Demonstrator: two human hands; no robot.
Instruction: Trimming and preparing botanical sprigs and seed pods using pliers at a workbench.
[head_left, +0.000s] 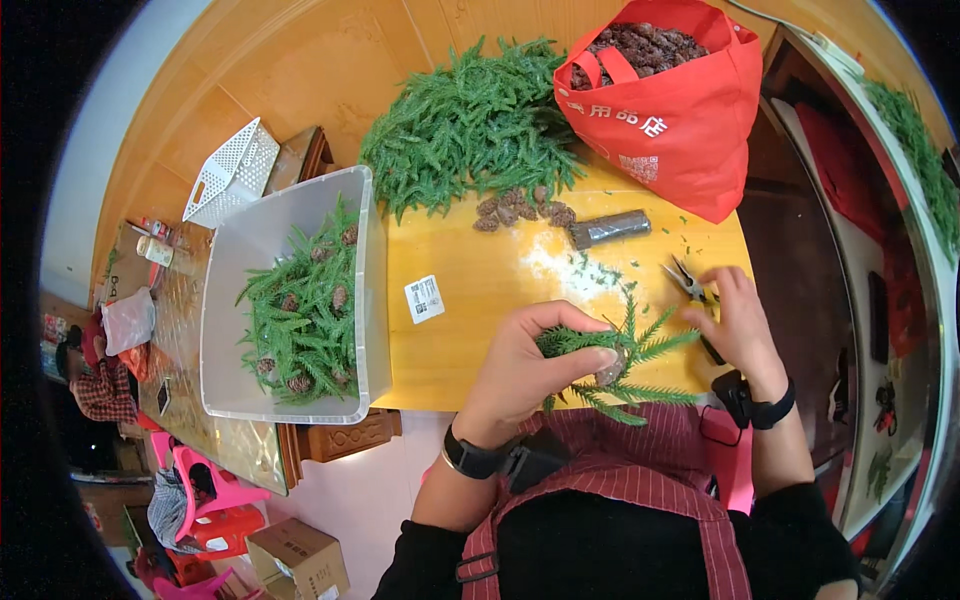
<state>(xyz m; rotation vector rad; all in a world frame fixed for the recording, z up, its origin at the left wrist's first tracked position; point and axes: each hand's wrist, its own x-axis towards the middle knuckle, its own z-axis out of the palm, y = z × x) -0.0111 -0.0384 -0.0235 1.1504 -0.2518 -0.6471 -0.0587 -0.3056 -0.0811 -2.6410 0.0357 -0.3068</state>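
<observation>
My left hand (525,370) holds a bunch of green artificial pine sprigs (610,360) with a small brown pine cone (610,372) pinched under its fingers, low over the near edge of the yellow table (470,300). To the right, my right hand (738,322) grips black-handled pliers (688,282) whose jaws point up and left. A dark roll of wire (610,229) lies on the table beyond the hands. Several loose pine cones (522,210) lie next to a big heap of green sprigs (470,125).
A clear plastic bin (370,300) at the left holds finished sprigs with cones. A red bag (690,125) full of pine cones stands at the back right. A white basket (232,170) lies far left. People sit by pink stools (215,490) below left.
</observation>
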